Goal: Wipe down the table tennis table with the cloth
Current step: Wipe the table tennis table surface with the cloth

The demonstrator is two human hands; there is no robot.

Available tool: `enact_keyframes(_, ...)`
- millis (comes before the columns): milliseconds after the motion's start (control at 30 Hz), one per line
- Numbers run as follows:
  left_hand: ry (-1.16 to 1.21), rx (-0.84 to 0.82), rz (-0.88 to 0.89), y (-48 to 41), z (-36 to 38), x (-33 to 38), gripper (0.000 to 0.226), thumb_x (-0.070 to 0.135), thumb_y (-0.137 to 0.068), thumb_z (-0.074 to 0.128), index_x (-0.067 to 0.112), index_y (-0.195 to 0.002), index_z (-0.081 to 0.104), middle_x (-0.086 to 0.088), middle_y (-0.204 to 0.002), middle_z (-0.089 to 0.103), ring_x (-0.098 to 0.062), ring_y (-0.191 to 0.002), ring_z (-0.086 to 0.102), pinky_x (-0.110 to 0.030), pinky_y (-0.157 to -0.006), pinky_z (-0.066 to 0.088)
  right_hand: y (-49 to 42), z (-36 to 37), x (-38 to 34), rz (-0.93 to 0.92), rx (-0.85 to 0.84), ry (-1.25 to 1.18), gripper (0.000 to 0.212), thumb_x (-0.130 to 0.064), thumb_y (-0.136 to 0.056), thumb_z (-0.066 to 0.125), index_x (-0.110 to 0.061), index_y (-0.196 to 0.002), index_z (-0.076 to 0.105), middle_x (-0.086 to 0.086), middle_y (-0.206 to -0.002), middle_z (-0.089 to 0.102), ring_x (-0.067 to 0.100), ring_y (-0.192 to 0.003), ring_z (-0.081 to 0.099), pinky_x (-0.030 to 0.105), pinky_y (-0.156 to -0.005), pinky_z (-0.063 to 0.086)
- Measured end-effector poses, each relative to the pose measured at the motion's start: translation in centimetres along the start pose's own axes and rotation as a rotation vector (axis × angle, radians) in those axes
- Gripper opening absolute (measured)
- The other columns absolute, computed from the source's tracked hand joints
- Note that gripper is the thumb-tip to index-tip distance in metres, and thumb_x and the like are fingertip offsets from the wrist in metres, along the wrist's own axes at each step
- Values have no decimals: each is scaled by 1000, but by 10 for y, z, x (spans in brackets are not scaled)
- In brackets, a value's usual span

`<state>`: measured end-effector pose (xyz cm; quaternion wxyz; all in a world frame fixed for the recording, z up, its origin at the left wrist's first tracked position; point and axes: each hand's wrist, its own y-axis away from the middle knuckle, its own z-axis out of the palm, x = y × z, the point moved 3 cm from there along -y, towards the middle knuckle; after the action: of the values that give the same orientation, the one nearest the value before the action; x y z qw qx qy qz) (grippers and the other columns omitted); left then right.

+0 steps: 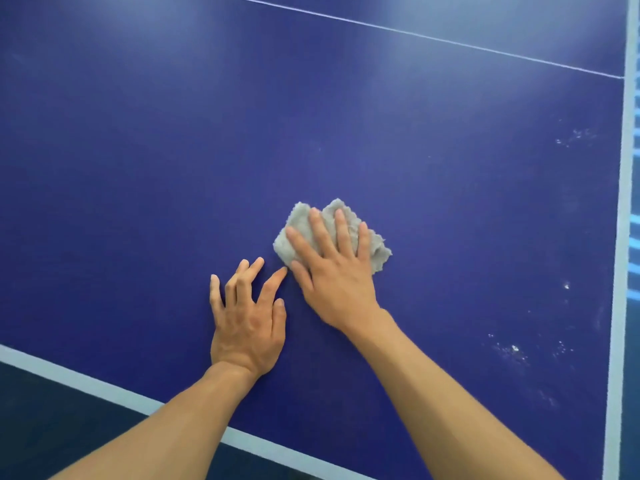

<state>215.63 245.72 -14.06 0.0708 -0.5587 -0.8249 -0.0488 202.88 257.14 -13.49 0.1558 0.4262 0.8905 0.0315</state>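
From the head camera, the blue counter (138, 168) fills almost the whole view. The grey cloth (298, 220) lies folded on it, a bit to the right of the middle. The right grip (332, 271) lies flat on top of the cloth with straight fingers and presses it down; it is not closed around it. The left grip (247, 323) rests flat on the bare counter just beside the cloth, with its fingers spread and nothing in it.

The blue around both hands looks clean and smooth, so I think the wiping is under way. But there are little white specks (512, 349) low on the right side, one more dot (567, 286) above them, and another patch of specks (576, 135) higher up near the white side line (623, 202). Those spots do not look wiped yet. The far part past the thin white line (415, 34) is shiny with light, so I cannot tell if it is clean. I think a good part of the job is left.
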Motion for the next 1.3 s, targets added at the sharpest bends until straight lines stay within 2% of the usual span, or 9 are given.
enact_keyframes(167,44,-33,-50,-1,-9,4,52,37,-100,35,23,-145,58,-13,-150,45,-35,-143,42,-65,-123,18,67,5,46,21,-27,16,54,-55,-108,32,-45,-160,32,-5,-174,15,32,-162,6,63,-126,7)
enact_keyframes(367,91,86,-91,-40,-21,4,38,31,-94,51,20,-125,70,-7,-123,53,-28,-115,52,-60,-116,33,0,-26,106,235,-79,-14,56,-60,-106,15,-54,-161,6,-11,-174,-11,25,-159,-19,58,-124,-16)
enact_keyframes(533,87,79,-100,-132,-23,-4,47,25,-94,66,23,-140,59,-14,-147,44,-35,-143,38,-64,-123,12,-97,-45,119,645,54,-159,58,-54,-108,17,-48,-164,4,-4,-174,-16,34,-158,-20,68,-121,-13)
enact_keyframes(633,97,2,-218,-181,-14,-8,50,33,-100,53,26,-150,48,-13,-158,30,-34,-152,23,-68,-123,4,-103,-38,80,415,71,-71,57,-51,-109,20,-45,-165,10,0,-176,-4,39,-160,-10,69,-122,-7)
enact_keyframes(767,29,39,-240,-191,-3,-8,48,37,-99,50,26,-146,47,-14,-154,30,-37,-149,27,-73,-120,11,-52,-27,84,17,15,49,53,-56,-109,23,-46,-161,26,-4,-175,13,34,-161,7,64,-126,4)
enact_keyframes(1033,24,-8,-238,-192,-4,-9,49,33,-96,57,24,-144,49,-16,-154,32,-42,-145,33,-76,-118,14,-126,-56,129,624,64,-86,58,-53,-107,19,-48,-164,8,-8,-175,-12,30,-159,-18,66,-123,-10)
enact_keyframes(1100,21,-6,-233,-193,-3,-10,50,32,-95,59,23,-144,50,-17,-154,33,-42,-145,34,-76,-117,15,-157,-53,97,516,61,-43,57,-50,-109,21,-46,-165,9,-3,-175,-9,36,-159,-15,69,-122,-7)
enact_keyframes(1233,16,5,-233,-194,-1,-10,49,31,-94,61,22,-141,48,-17,-154,32,-42,-146,33,-76,-117,15,-164,-40,36,-93,19,81,53,-53,-109,24,-42,-160,34,-1,-174,16,38,-160,8,68,-123,6)
enact_keyframes(1300,13,11,-230,-194,-1,-11,45,32,-98,55,23,-142,48,-17,-154,32,-42,-146,33,-76,-117,16,-161,-42,48,-249,-17,91,51,-54,-109,29,-44,-157,40,-3,-173,23,36,-159,16,67,-124,9)
